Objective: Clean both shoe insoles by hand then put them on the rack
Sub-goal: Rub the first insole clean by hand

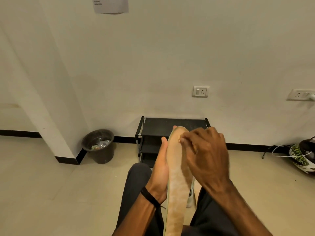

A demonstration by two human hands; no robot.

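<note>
A long tan insole [176,184] with a greenish edge stands lengthwise between my knees, its toe end pointing up toward the rack. My left hand [161,166] holds it from behind and from the left, palm against it, thumb along its edge. My right hand [204,154] lies over the insole's upper part, fingers curled with the fingertips pressed on its surface near the toe. The black shoe rack [170,126] stands against the wall straight ahead, its top shelf bare. A white shoe [190,196] shows partly on the floor behind the insole.
A dark waste bin [99,147] with rubbish stands left of the rack beside a wall corner. A helmet [303,155] and white cables lie on the floor at the right. Two wall sockets [200,91] sit above the rack. My dark-trousered legs fill the bottom.
</note>
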